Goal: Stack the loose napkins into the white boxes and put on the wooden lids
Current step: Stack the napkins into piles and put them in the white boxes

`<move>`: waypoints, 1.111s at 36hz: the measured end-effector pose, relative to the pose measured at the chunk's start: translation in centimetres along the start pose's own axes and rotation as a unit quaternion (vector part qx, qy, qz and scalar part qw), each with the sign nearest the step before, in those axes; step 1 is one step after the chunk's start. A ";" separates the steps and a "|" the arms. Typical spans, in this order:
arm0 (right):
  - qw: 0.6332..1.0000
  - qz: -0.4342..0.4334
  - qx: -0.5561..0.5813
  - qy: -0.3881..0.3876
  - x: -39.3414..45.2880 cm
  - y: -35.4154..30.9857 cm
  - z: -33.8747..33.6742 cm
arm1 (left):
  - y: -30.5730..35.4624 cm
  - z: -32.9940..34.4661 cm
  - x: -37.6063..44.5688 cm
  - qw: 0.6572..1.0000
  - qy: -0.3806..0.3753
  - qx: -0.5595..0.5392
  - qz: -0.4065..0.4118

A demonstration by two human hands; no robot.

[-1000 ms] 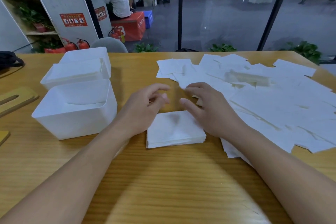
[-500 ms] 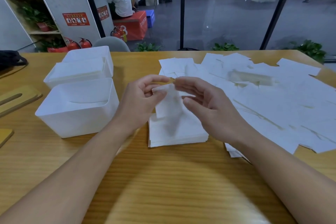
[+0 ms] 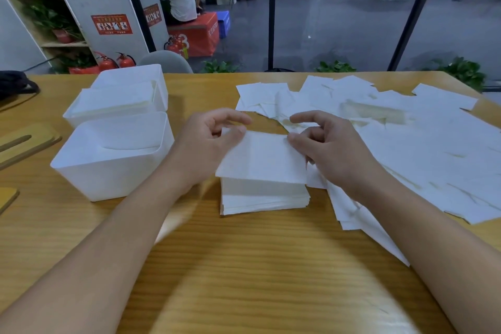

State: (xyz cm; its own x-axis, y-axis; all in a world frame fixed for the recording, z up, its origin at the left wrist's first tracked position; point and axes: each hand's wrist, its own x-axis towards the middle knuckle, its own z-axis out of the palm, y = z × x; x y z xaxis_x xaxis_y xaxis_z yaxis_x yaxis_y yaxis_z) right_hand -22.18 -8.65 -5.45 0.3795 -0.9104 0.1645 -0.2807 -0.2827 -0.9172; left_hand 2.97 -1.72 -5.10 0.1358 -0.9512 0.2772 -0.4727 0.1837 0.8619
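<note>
You hold one napkin (image 3: pixel 261 156) flat between your two hands, just above the stack (image 3: pixel 264 195) that sits on the table (image 3: pixel 244 266) in front of you. Your left hand (image 3: pixel 208 144) pinches the napkin's far left corner between thumb and curled fingers; your right hand (image 3: pixel 330 144) pinches the far right corner the same way, with its forefinger raised and bent above. The napkin's near edge hangs over the top of the stack.

To your right, loose napkins (image 3: pixel 393 138) lie spread and overlapping across the table, reaching under your right forearm. To your left stand two boxes: the near box (image 3: pixel 113 168) is just beside your left wrist, and its inside is hard to judge from this angle; the far box (image 3: pixel 122 97) touches it from behind and holds napkins up to about its rim. At the left edge of the table lie two lids (image 3: pixel 24 144), well apart from the stack, one with a slot in it.
</note>
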 end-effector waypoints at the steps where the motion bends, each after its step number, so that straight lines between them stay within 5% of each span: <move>1: 1.000 -0.005 -0.014 -0.002 0.0 0.0 0.0 | 0.0 -0.1 0.0 0.999 -0.018 0.033 -0.012; 10: 0.991 -0.001 -0.122 -0.055 0.2 1.3 0.3 | 0.0 -0.3 -0.3 0.974 -0.132 0.178 -0.042; 22: 0.980 -0.047 -0.195 -0.007 0.4 2.9 1.4 | -0.9 -0.2 -0.3 0.960 -0.145 0.237 -0.039; 28: 0.924 -0.123 -0.360 0.032 1.4 3.0 1.5 | -1.3 0.0 -0.2 0.960 -0.105 0.256 -0.031; 40: 0.864 -0.035 -0.501 -0.033 4.8 5.3 2.0 | -1.8 1.0 -0.1 0.958 -0.137 0.253 -0.010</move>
State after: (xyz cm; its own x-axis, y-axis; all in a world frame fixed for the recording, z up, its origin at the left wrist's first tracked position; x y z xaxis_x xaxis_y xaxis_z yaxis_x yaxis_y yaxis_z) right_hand -20.11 -13.96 -10.24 0.4668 -0.8707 0.1549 -0.8650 -0.4860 -0.1249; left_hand 2.95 -2.19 -7.14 -0.0512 -0.9954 0.0806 -0.8432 0.0863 0.5306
